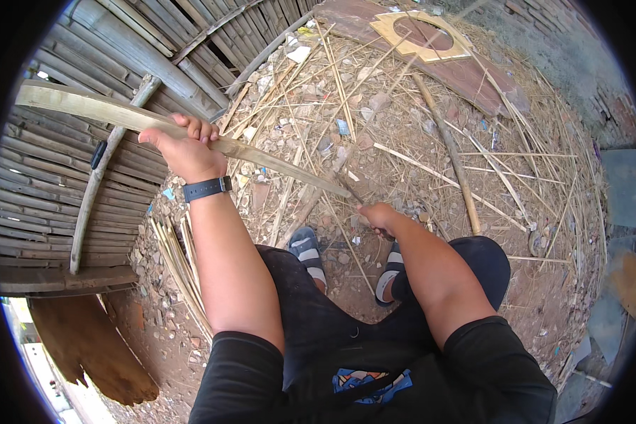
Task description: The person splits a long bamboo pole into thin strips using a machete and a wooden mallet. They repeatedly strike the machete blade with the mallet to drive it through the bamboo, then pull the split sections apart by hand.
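Left hand [184, 150] fingers [199, 128] curled over bamboo strip [275, 161], right hand [379, 216] clenched at its lower tip

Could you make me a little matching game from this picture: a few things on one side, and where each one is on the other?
Things:
1. bamboo strip
2. wristwatch
3. wooden frame with round hole
4. bundle of thin slivers

Places:
A. on the board at the top
B. on the ground beside the left leg
C. gripped in the left hand
D. around the left wrist

Pairs: 1-C, 2-D, 3-A, 4-B
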The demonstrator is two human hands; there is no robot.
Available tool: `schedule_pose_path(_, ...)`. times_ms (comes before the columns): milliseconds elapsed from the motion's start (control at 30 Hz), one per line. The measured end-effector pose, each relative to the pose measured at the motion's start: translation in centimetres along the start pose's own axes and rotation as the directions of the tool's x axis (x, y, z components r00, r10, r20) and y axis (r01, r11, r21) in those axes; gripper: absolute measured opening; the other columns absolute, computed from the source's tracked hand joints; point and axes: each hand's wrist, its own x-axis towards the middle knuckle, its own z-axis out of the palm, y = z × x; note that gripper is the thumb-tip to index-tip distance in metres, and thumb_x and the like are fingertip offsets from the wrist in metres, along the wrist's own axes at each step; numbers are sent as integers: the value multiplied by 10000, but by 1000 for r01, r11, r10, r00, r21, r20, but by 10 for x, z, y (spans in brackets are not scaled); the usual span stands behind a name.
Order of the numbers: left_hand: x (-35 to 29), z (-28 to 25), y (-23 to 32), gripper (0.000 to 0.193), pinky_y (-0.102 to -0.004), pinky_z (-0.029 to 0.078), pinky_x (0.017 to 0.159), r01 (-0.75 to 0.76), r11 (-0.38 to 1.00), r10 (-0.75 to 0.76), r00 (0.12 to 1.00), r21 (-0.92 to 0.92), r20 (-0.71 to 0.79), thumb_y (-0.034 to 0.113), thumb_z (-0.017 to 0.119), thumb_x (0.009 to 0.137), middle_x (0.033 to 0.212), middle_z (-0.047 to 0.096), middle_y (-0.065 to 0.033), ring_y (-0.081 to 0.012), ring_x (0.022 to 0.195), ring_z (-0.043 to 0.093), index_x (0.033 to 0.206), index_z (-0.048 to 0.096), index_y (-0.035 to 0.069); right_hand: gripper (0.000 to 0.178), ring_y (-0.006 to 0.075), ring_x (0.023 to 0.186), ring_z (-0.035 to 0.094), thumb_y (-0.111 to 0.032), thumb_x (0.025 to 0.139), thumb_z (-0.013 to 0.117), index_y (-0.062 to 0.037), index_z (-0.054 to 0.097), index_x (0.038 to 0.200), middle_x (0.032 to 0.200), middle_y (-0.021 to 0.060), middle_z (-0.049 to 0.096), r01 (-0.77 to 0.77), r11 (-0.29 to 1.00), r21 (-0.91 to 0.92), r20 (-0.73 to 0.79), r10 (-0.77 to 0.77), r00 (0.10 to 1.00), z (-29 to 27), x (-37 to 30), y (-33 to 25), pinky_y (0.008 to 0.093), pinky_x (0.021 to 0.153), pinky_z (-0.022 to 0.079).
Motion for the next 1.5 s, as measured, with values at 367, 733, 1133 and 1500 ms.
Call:
schedule_pose_path(367,-2,-17,88,747,-232,317,482,-331,919,318,944,-215,-92,879,272,827,539,351,49,-86,468,303,798,490,165,669,438,1081,625,-535,942,532,93,607,1159,1134,303,646,212,874,-438,-310,-368,877,-73,-81,-70,473,936,496)
schedule_pose_path(733,14,-57,94,720,-225,313,442,-375,820,343,927,-432,-153,837,235,881,535,355,30,-100,427,308,790,454,157,645,404,1103,625,-509,920,603,67,588,1209,1144,277,649,237,864,-444,-449,-444,776,-155,-156,-82,475,921,505)
schedule_pose_path(1133,7,-54,104,700,-227,320,450,-394,798,378,917,-457,-130,810,280,901,542,358,33,-101,431,317,787,488,151,721,412,1037,648,-518,881,653,109,565,1224,1067,286,663,404,846,-347,-431,-527,733,-150,-125,-73,467,893,508)
schedule_pose_path(1500,8,-59,103,718,-220,322,443,-379,830,394,918,-409,-50,831,265,878,531,377,29,-97,429,337,799,499,157,706,159,517,527,-487,876,711,119,538,1195,726,116,583,417,906,76,-186,-398,898,-159,-122,-72,317,466,425)
